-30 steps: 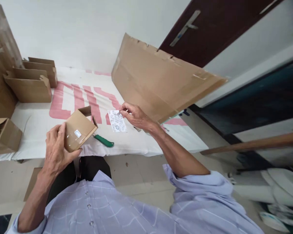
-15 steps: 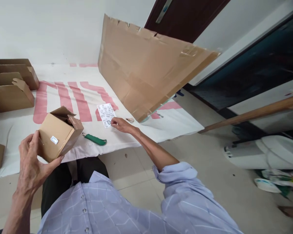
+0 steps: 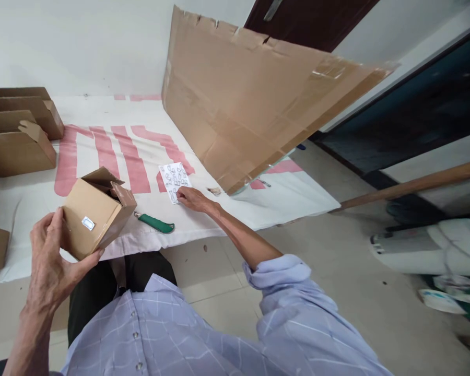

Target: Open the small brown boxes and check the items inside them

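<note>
My left hand (image 3: 53, 261) grips a small cardboard box (image 3: 96, 206) by its near left edge, thumb along the bottom. The box is tilted, its top flaps are up, and a small blue-edged label sticker (image 3: 88, 223) is on the face toward me. My right hand (image 3: 191, 199) is closed, fingertips down at the lower right of a white sticker sheet (image 3: 174, 175) printed with many small outlined labels. What those fingertips pinch, if anything, is hidden. Between the box and the sheet lies a green utility knife (image 3: 155, 223), touched by neither hand.
Several open cardboard boxes (image 3: 18, 151) stand at the left on the white cloth (image 3: 227, 214) with red print. A large cardboard panel (image 3: 250, 99) leans up at the back right. A wooden pole (image 3: 395, 187) and a white bucket (image 3: 454, 243) are beyond the table's right end.
My right fingers have curled in closer over the sheet's lower corner. The box stays in my left hand almost unmoved, and the view has shifted slightly.
</note>
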The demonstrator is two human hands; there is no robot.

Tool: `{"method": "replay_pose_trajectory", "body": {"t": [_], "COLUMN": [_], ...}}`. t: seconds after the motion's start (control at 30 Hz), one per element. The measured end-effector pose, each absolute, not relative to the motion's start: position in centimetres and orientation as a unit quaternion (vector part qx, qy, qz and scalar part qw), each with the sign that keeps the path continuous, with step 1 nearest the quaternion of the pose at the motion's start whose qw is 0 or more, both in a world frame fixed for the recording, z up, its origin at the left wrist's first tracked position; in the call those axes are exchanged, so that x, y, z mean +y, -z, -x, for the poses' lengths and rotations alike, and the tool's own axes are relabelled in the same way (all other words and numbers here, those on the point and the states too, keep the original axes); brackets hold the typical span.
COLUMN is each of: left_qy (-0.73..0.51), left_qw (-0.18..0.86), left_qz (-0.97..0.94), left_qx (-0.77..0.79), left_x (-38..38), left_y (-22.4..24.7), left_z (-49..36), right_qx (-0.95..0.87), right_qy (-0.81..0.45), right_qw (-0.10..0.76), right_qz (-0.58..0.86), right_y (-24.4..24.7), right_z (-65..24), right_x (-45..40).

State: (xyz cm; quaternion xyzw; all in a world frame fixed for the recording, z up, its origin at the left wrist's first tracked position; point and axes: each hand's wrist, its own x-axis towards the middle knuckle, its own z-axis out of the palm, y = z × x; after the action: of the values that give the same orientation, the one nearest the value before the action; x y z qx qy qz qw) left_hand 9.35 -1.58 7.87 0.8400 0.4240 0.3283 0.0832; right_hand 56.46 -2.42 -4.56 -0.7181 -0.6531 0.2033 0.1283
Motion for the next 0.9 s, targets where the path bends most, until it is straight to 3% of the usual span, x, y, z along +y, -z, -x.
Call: {"method": "replay_pose_trajectory", "body": {"t": [0.7,0.9], "left_qy": [-0.340,-0.338], "left_qw": [0.095,0.100], "left_qz": [-0.833,-0.832], "left_qx": [0.425,0.428], "left_x": [-1.6,-1.8], "left_y": [-7.8,-7.2], "left_z": [-9.6,-9.4], "right_qx": [-0.604,-0.607], "right_qy": [-0.132,-0.084], "right_qw": [0.068,0.095], "right_qz": [0.783,0.785], "right_y": [4.4,2.6], "right_z": [-53.9,-53.2], "right_x": [-2.8,-3.5]}}
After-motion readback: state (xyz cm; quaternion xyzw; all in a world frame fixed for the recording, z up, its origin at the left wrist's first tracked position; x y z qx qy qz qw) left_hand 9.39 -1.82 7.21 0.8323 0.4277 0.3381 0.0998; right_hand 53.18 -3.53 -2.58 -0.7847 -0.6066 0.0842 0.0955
